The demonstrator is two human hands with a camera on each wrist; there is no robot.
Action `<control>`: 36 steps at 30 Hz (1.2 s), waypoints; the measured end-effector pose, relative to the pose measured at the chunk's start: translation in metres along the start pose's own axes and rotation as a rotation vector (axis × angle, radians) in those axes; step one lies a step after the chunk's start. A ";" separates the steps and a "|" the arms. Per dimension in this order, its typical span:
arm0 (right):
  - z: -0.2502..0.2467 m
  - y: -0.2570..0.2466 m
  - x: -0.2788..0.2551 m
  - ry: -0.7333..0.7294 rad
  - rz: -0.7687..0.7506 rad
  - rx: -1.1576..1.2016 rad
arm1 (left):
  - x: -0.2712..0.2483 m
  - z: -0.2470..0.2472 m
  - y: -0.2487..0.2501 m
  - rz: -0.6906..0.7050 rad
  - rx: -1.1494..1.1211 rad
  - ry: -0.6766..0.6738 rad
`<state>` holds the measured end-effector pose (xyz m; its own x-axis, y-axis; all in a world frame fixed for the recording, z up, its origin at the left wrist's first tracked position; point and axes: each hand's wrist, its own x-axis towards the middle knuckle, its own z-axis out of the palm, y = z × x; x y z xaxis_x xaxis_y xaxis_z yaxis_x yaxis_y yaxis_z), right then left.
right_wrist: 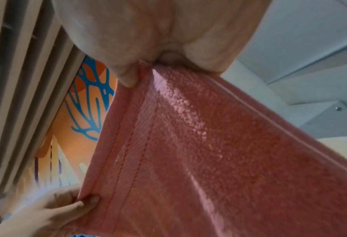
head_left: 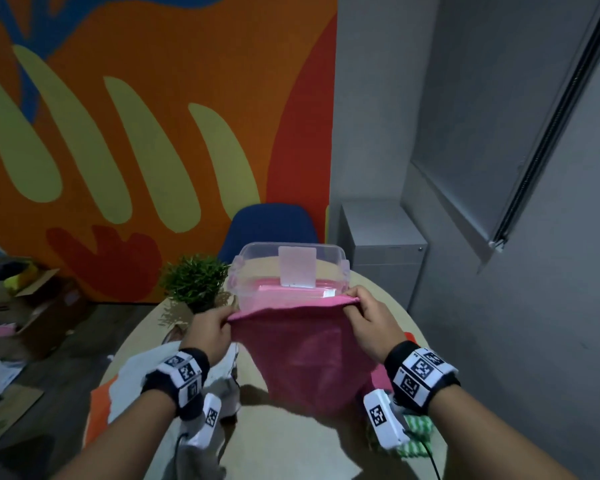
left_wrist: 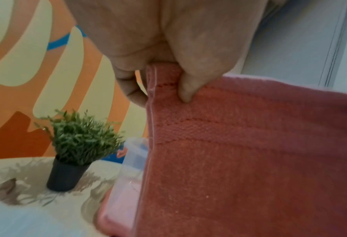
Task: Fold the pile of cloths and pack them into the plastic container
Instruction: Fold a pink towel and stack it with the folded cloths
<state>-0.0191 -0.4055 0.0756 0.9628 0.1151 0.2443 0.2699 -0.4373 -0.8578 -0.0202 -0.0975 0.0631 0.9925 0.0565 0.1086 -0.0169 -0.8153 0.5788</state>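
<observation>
Folding is under way: my left hand (head_left: 211,328) and right hand (head_left: 368,319) each pinch a top corner of the pink towel (head_left: 303,355), hanging just near of the plastic container (head_left: 291,271). Next, I judge, bring the corners together evenly. Beneath is a round beige table (head_left: 291,441) with a potted plant (head_left: 195,283); a mural wall (head_left: 136,116) stands beyond.

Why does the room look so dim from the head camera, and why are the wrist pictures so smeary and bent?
Head view: the room is dim, with hard shadows on the round table beneath the pink towel. Left wrist view: the potted plant is smeared by blur, and the left hand looms large and soft. Right wrist view: glare streaks run down the towel, and the wide lens bends the wall lines beside the right hand.
</observation>
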 end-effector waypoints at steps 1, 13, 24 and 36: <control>-0.002 -0.001 -0.001 0.008 0.001 0.035 | 0.003 -0.009 0.003 -0.002 -0.018 0.037; 0.009 0.083 -0.097 -0.438 0.310 0.201 | -0.116 0.033 -0.039 -0.133 -0.181 -0.484; 0.042 0.165 -0.181 -0.808 0.500 -0.214 | -0.176 0.088 -0.096 -0.262 -0.099 -0.605; 0.062 0.166 -0.207 -0.828 0.691 -0.429 | -0.159 0.123 -0.130 -0.209 -0.094 -0.632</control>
<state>-0.1729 -0.4466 -0.1448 0.6573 0.2131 -0.7228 -0.1875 -0.8828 -0.4307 -0.1609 -0.0710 -0.1289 0.8557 -0.1638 -0.4909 0.2014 -0.7684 0.6074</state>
